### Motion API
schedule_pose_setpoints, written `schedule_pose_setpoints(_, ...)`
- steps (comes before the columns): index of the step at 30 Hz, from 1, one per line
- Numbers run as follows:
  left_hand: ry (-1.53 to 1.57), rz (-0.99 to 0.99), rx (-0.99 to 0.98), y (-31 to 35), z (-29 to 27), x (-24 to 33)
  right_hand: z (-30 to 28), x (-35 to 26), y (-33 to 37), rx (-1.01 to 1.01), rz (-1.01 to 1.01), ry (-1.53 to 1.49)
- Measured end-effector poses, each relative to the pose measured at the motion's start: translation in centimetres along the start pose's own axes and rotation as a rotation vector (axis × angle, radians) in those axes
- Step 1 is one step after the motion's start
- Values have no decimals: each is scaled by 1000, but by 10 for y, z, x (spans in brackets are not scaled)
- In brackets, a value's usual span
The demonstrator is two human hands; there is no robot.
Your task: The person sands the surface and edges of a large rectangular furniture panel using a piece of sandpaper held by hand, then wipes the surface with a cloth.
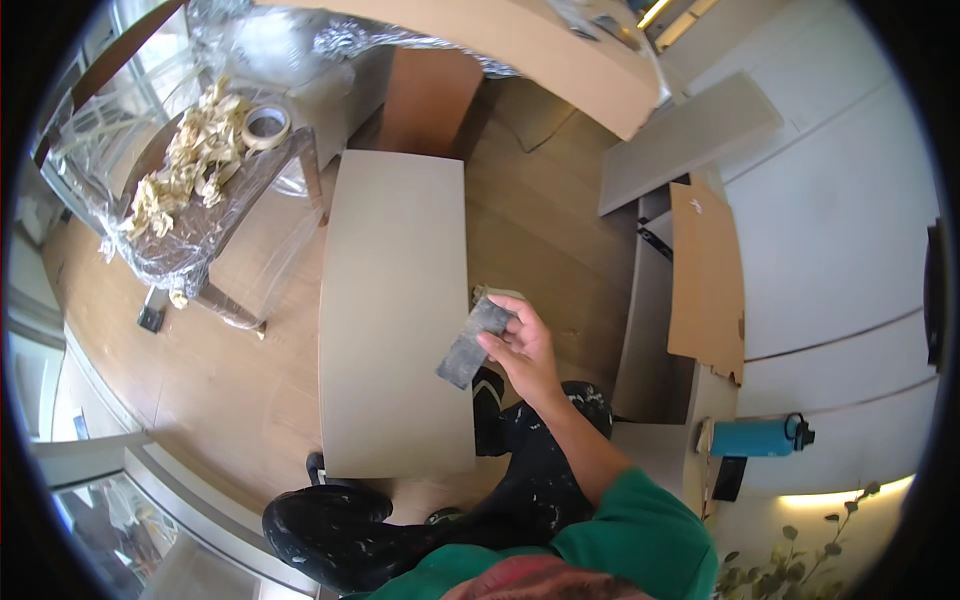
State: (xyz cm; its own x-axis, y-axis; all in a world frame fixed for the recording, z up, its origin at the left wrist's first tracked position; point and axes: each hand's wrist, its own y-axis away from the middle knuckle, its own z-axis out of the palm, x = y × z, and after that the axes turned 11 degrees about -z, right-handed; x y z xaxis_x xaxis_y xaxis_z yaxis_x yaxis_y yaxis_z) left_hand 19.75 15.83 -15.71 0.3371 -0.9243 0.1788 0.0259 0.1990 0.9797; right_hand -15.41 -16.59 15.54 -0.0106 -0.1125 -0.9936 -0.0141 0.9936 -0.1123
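Long pale beige board (395, 310) lay flat above the wooden floor (250, 390), right hand (525, 350) closed around a flat grey rectangular sanding block (473, 343), worn and dusty, held just over the board's right edge, left hand unseen.

Light wooden plank floor (540, 215) — long beige rectangular board (395, 310) lying flat on it, plastic-wrapped dark wooden side table (215, 215) standing beside — grey panel (690, 135) farther off.
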Motion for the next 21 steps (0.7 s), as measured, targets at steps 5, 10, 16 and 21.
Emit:
schedule_pose_setpoints(5, -52, 124, 2, -7, -12, 15, -1, -9, 2, 66, -111, -42)
schedule_pose_setpoints(10, -106, 429, 161, 23, -101, 52, -15, -6, 6, 76, -172, -140)
schedule_pose_setpoints(16, 357, 1173, 422, 191, -114, 138, -18, -69, 42, 16, -119, -389)
schedule_pose_setpoints(21, -77, 1457, 24, 347, 59, 185, 9, -108, 42, -332, 99, -736)
